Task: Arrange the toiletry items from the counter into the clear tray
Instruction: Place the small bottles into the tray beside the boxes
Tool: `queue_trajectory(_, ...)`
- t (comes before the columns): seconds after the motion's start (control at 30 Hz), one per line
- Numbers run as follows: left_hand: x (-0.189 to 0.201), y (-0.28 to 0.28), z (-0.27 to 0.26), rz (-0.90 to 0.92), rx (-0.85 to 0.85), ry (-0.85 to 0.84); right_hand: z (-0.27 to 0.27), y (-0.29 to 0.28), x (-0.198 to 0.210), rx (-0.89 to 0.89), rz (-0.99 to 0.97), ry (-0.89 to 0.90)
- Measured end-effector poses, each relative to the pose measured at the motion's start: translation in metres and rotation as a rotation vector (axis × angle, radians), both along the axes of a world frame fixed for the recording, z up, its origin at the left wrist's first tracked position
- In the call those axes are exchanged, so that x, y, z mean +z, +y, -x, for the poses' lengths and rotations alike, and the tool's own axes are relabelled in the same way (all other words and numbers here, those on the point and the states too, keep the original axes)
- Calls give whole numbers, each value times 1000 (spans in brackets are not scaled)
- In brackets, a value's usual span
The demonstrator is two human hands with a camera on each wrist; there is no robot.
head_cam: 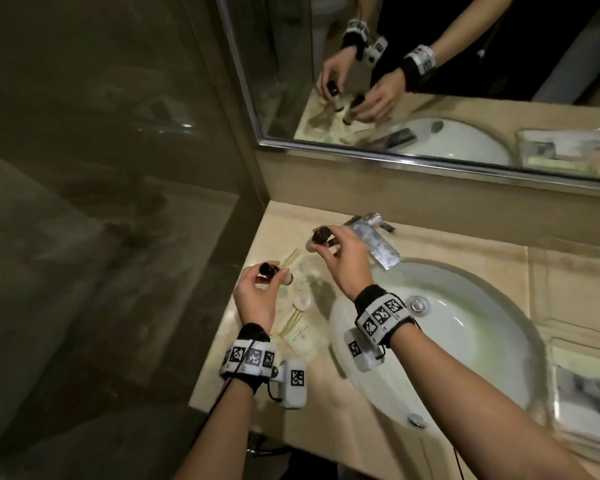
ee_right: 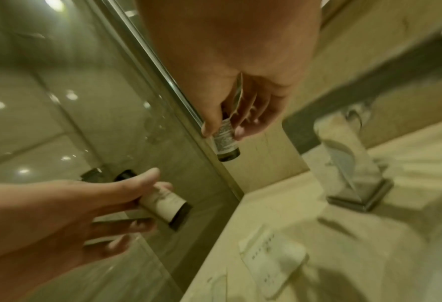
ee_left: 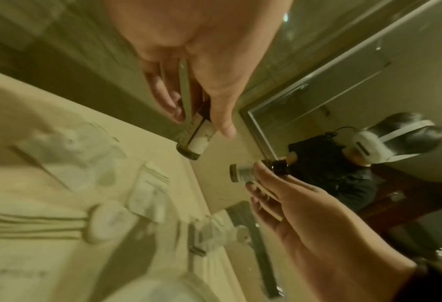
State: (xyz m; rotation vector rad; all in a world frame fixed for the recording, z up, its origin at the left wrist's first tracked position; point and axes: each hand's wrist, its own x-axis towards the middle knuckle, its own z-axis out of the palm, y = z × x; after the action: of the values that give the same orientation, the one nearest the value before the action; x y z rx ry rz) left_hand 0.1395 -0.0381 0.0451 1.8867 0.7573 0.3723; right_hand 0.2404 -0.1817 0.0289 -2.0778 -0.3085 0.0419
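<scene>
Each hand holds a small dark bottle with a black cap and a pale label above the counter's left end. My left hand (head_cam: 270, 276) pinches the left bottle (head_cam: 271, 270) near its cap; the left wrist view shows that hand (ee_left: 203, 124) with the bottle (ee_left: 194, 143) hanging base down. My right hand (head_cam: 323, 242) grips the right bottle (head_cam: 320, 236) near the faucet; the right wrist view shows the hand (ee_right: 223, 130) and bottle (ee_right: 226, 145). The clear tray (head_cam: 556, 362) sits far right of the sink, partly cut off.
Cream packets (head_cam: 298, 332) with gold lines and small round pieces (head_cam: 302, 302) lie on the beige counter (head_cam: 326, 403) under my hands. A chrome faucet (head_cam: 378, 244) and white sink (head_cam: 465, 341) fill the middle. A glass shower wall stands left, and a mirror behind.
</scene>
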Motion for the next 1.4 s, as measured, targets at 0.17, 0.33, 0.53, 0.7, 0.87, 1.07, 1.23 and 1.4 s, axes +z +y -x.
queue_trajectory(0.17, 29, -79, -9, 45, -68, -121, 22, -84, 46, -71, -92, -115)
queue_trajectory(0.33, 43, -181, 0, 36, -191, -138, 50, -200, 61, -184, -140, -92)
queue_trajectory(0.53, 43, -318, 13, 114, -387, -108, 96, -349, 54, -358, -105, -13)
queue_trajectory(0.7, 27, -406, 18, 200, -562, 8, 134, -450, 28, -575, -34, 80)
queue_trajectory(0.87, 22, -462, 30, 329, -706, 118, 168, -515, 3, -754, -77, 287)
queue_trajectory(1.07, 9, -487, 36, 292, -811, 212, 188, -553, -27, -903, 0, 507)
queue_trajectory(1.23, -9, -491, 29, 273, -878, 273, 175, -562, -38, -919, 167, 514)
queue_trajectory(1.4, -33, -489, 16, 276, -946, 290, 161, -565, -46, -879, 353, 538)
